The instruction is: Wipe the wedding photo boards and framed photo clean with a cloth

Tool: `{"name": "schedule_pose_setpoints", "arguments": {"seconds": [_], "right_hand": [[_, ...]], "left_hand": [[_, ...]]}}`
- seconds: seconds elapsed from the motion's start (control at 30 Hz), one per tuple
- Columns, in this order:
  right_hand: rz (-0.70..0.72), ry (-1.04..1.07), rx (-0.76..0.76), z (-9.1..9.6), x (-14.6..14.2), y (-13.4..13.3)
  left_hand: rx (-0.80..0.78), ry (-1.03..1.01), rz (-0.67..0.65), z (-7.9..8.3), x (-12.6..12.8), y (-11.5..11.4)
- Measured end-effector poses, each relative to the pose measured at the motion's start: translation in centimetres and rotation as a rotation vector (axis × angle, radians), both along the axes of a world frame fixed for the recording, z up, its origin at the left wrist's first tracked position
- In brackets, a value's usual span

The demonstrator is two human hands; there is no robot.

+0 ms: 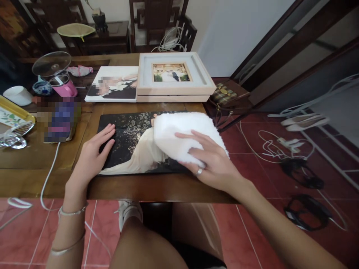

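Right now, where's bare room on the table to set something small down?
Left of your left hand, bare table flanks the white cord. A narrow strip runs between the print and the table's near edge. Crowded: back left, with the cup and pink mug; back right, with the framed box; and the print's right end, under your right hand and cloth.

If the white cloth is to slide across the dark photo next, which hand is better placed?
Probably the right hand: it already holds the white cloth, which covers the right part of the dark photo. The left hand rests at the photo's left edge.
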State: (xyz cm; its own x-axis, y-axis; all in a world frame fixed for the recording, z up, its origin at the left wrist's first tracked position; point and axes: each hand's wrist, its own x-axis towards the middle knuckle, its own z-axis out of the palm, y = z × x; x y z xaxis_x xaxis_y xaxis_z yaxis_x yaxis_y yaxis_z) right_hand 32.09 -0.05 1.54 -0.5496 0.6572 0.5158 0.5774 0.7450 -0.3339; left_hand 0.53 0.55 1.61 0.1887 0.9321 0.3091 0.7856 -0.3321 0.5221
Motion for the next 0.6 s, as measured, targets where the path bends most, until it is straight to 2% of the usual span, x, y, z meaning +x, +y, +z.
{"name": "schedule_pose_setpoints", "arguments": {"seconds": [0.13, 0.27, 0.6], "right_hand": [[-0.078, 0.009, -0.026, -0.4, 0.4, 2.1], [-0.097, 0.009, -0.003, -0.7, 0.4, 3.5], [-0.041, 0.008, 0.054, -1.0, 0.3, 0.1]], "left_hand": [[-0.018, 0.008, 0.015, 0.0, 0.1, 0.0], [-0.012, -0.003, 0.004, 0.0, 0.1, 0.0], [0.005, -0.005, -0.002, 0.0, 0.0, 0.1]]}}
